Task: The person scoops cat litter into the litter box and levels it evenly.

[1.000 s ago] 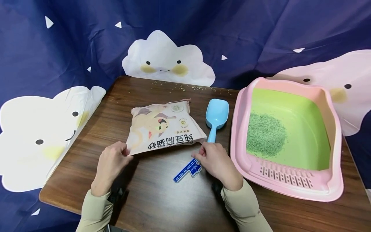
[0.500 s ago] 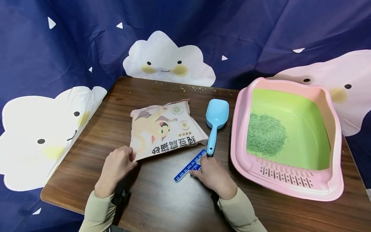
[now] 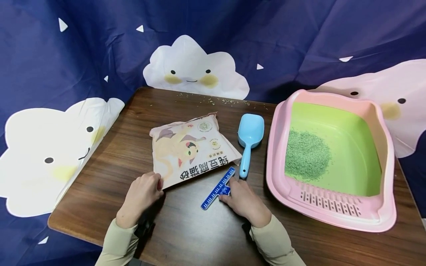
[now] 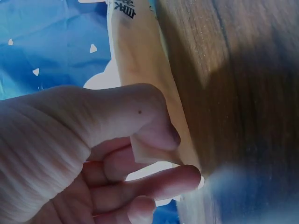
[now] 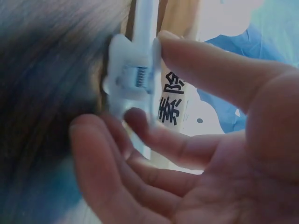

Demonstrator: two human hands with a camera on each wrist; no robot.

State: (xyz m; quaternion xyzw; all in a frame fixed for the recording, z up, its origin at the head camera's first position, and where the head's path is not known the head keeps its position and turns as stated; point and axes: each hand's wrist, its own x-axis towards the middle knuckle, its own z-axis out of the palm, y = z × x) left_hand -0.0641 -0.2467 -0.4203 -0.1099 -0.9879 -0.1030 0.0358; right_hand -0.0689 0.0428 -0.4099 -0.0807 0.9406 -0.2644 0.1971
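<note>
The bag of cat litter point(image 3: 189, 151) lies on the table, printed with a cat and black characters. My left hand point(image 3: 141, 197) pinches its near left corner between thumb and fingers; the left wrist view shows the thumb point(image 4: 154, 116) on the bag's edge point(image 4: 149, 65). With my right hand point(image 3: 247, 201) I hold a blue bag clip point(image 3: 217, 188) by its grip, just in front of the bag. Its spring shows in the right wrist view, where thumb and fingers lie about the clip point(image 5: 131, 74). A light blue scoop point(image 3: 249, 136) rests just beyond that hand.
At the right stands a pink litter box point(image 3: 276, 166) with a green floor and a heap of green pellets point(image 3: 307, 155) inside. Pale crumbs point(image 3: 213, 100) are scattered along the far edge of the wooden table point(image 3: 179, 225). A dark blue curtain point(image 3: 276, 29) with clouds hangs behind.
My right hand has drawn back from the scoop's handle and closed on the clip, which has turned slightly. My left hand has shifted right and nearer, with the bag's corner following.
</note>
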